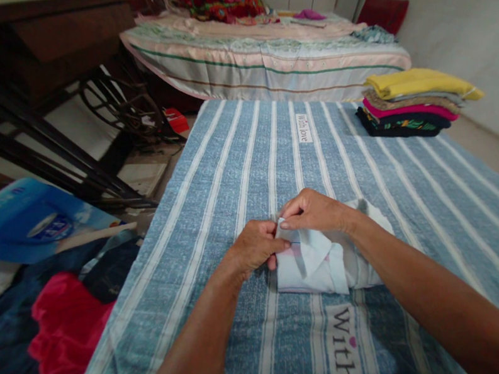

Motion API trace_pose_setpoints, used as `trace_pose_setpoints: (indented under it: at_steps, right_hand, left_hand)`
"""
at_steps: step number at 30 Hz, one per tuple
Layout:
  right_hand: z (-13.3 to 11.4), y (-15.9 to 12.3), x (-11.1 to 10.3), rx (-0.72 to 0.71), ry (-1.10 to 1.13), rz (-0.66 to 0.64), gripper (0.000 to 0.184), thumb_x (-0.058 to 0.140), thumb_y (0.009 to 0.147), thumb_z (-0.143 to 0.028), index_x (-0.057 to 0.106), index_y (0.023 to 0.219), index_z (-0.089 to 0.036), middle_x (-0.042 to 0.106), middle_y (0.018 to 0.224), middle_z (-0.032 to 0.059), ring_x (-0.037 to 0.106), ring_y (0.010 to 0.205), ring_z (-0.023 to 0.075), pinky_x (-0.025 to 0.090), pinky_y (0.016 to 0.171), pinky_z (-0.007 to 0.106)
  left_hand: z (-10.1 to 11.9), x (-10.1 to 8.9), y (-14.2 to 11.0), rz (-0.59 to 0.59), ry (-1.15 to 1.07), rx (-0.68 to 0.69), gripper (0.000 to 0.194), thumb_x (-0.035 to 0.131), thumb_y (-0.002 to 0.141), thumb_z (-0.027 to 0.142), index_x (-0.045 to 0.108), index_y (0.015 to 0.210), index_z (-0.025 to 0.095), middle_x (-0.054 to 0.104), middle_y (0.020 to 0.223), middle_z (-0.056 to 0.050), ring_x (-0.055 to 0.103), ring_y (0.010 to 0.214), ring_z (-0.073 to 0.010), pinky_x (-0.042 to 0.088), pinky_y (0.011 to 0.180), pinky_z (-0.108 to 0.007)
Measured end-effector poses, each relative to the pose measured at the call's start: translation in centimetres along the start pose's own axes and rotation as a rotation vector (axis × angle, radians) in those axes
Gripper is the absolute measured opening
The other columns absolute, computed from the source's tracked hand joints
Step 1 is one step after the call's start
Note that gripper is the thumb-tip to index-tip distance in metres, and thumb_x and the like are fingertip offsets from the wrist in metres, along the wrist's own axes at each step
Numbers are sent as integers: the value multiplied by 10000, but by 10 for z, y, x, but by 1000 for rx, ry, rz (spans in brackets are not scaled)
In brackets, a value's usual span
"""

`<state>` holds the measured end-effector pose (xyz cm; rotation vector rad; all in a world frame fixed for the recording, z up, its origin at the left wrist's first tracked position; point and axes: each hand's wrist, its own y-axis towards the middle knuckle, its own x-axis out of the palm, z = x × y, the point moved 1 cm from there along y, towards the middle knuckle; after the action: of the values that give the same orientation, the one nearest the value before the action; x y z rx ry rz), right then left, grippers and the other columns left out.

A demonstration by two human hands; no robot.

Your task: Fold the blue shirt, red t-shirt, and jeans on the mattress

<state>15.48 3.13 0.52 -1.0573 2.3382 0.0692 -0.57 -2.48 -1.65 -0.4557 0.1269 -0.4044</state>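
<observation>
A pale white garment [311, 269], partly folded with a faint pinkish patch, lies on the blue striped cloth [215, 269] in front of me. My left hand [258, 244] grips its left edge between thumb and fingers. Close beside it, my right hand [313, 209] pinches the upper left corner, fingertips nearly touching the left hand. A loose flap sits folded over the middle of the garment. Its greyish right part [363, 267] spreads out under my right forearm, which hides some of it.
A stack of folded clothes [412, 102], yellow on top, stands at the cloth's far right. Beyond is a bed [267, 63]. On the left are a treadle sewing machine [120, 100], a blue box [39, 216] and a red cloth [69, 325] on dark fabric.
</observation>
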Motion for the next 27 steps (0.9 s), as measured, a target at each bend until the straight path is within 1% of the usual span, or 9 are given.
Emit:
trace_pose_setpoints:
  at_steps: [5, 8, 13, 17, 20, 22, 25, 27]
  right_hand:
    - [2, 2, 0, -49, -3, 18, 305, 548, 767, -352, 511, 541, -150, 420, 570, -28, 361, 562, 83, 279, 510, 225]
    - [1, 2, 0, -57, -14, 4, 319, 542, 769, -354, 495, 529, -150, 406, 565, -31, 340, 551, 76, 270, 508, 223]
    - [-8, -1, -5, -97, -21, -94, 369, 544, 787, -390, 511, 514, -144, 495, 655, -9, 394, 588, 75, 319, 565, 225]
    - [-13, 0, -11, -125, -62, -186, 312, 555, 791, -374, 586, 580, -147, 506, 661, -13, 423, 617, 83, 334, 597, 222]
    - [-13, 2, -15, -136, -62, -284, 281, 560, 798, -371, 631, 645, -148, 495, 643, -22, 426, 631, 89, 335, 608, 220]
    - [-13, 4, -18, -129, -52, -334, 280, 571, 799, -384, 642, 670, -146, 497, 652, -24, 427, 638, 90, 333, 607, 217]
    - [-13, 5, -22, -134, -42, -369, 284, 603, 784, -407, 645, 683, -145, 512, 694, -23, 433, 654, 91, 337, 613, 216]
    - [-14, 4, -24, -144, -27, -381, 270, 620, 775, -401, 657, 702, -144, 525, 729, -18, 442, 669, 93, 347, 627, 220]
  left_hand:
    - [-2, 0, 2, 50, 30, 4, 160, 682, 622, 251, 599, 671, 124, 509, 422, 67, 383, 300, -34, 233, 322, -154]
    - [-2, 0, 3, 53, 29, 14, 173, 694, 609, 256, 598, 668, 125, 499, 432, 74, 375, 310, -31, 235, 322, -159]
    - [2, 3, 2, 45, 10, 46, 139, 677, 594, 220, 596, 669, 136, 488, 466, 83, 392, 346, -35, 286, 347, -168]
    - [5, 5, -1, 38, -48, 87, 154, 683, 590, 216, 582, 678, 140, 494, 497, 83, 399, 374, -33, 310, 374, -168]
    - [6, 4, -1, 29, -58, 116, 191, 697, 605, 269, 578, 676, 138, 496, 512, 77, 411, 386, -33, 310, 389, -169]
    - [5, 3, -1, 19, -53, 138, 241, 711, 609, 328, 567, 640, 137, 478, 496, 76, 413, 390, -34, 301, 393, -170]
    - [5, 1, -1, 25, -67, 154, 312, 736, 588, 386, 552, 589, 133, 436, 455, 80, 394, 387, -29, 264, 391, -163]
    - [6, 0, -1, 14, -103, 155, 316, 735, 593, 403, 581, 620, 128, 442, 454, 77, 389, 379, -26, 243, 384, -161]
